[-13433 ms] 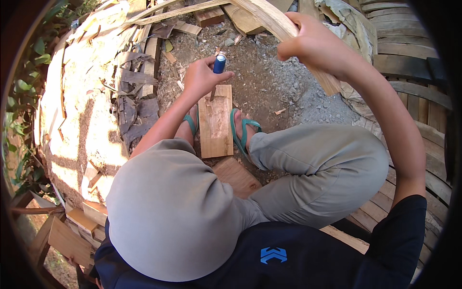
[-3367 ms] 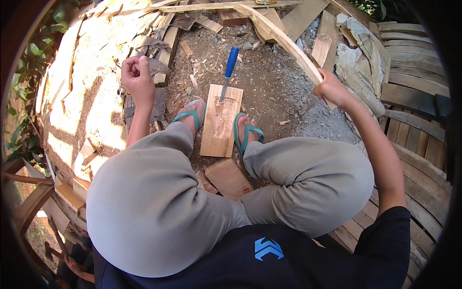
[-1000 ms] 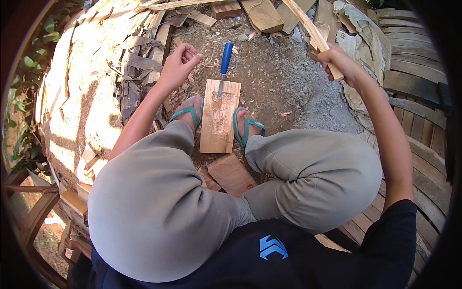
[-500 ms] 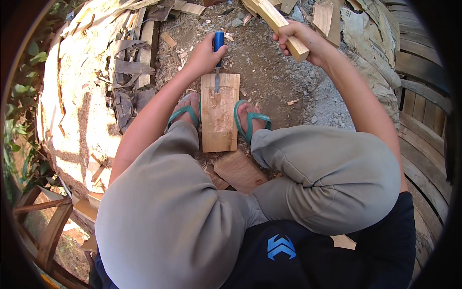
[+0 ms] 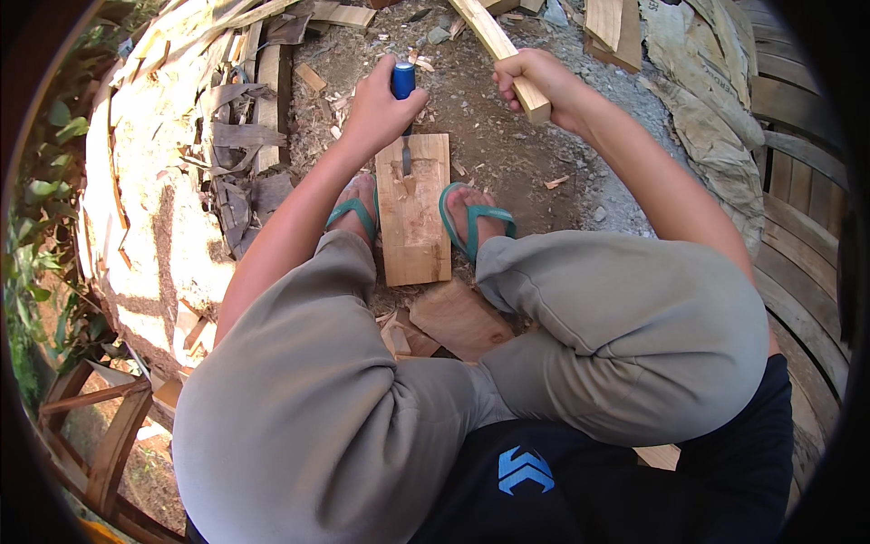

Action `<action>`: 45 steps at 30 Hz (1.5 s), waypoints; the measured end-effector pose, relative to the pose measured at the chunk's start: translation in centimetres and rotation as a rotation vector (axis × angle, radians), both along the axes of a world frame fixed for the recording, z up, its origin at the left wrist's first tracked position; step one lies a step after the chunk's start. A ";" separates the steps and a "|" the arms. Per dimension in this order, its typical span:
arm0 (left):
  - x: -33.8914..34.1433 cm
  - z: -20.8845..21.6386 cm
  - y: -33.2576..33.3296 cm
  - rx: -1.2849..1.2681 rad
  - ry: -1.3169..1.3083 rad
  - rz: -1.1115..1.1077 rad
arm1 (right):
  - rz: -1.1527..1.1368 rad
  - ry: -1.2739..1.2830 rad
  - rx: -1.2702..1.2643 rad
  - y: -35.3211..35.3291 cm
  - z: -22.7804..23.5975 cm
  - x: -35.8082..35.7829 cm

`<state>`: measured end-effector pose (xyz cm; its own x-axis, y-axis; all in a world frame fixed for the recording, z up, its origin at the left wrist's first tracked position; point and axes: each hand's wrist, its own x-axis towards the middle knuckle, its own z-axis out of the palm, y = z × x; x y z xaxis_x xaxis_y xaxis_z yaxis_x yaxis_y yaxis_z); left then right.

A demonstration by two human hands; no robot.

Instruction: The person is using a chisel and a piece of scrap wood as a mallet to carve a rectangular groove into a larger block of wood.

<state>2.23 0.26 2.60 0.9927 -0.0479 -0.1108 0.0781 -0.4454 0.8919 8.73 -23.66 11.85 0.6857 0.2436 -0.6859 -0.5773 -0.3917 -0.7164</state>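
My left hand (image 5: 379, 107) is closed around the blue handle of a chisel (image 5: 405, 156). The blade points down, its tip on the far part of a light wooden board (image 5: 417, 265). A shallow rough recess is cut into the board's upper face, with a loose chip beside the blade. My right hand (image 5: 546, 88) grips a squared wooden stick (image 5: 485, 29) near its near end. That stick slants away to the far left, raised to the right of the chisel and apart from it. My feet, in green flip-flops (image 5: 462, 222), stand on both sides of the board.
Another wood block (image 5: 460, 319) lies under the near end of the board. Wood chips and stones are strewn over the dirt. Offcuts (image 5: 605, 25) and a crumpled sack (image 5: 698, 100) lie far right, beside a slatted wooden structure (image 5: 802, 231). Bark strips (image 5: 245, 136) and a beam are at left.
My right hand and the stick have moved left and a little away from me, closer to the chisel. The chisel's handle has shifted slightly left, its tip still on the board.
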 end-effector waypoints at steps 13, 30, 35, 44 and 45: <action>0.2 0.5 2.1 -0.039 0.011 -0.009 | -0.042 0.076 0.002 -0.1 1.0 -1.5; -1.4 4.6 0.6 -0.138 -0.146 -0.253 | 0.020 0.187 -0.094 -1.4 -0.3 -0.9; -2.5 5.4 1.0 -0.189 -0.185 -0.374 | 0.025 0.184 -0.094 -1.1 -0.6 -0.9; -0.9 2.4 2.1 -0.083 0.045 0.030 | 0.151 0.206 -0.347 -1.7 -0.6 -0.3; -0.7 1.6 2.7 -0.086 0.095 0.041 | 0.161 0.194 -0.371 -1.7 -0.7 -0.2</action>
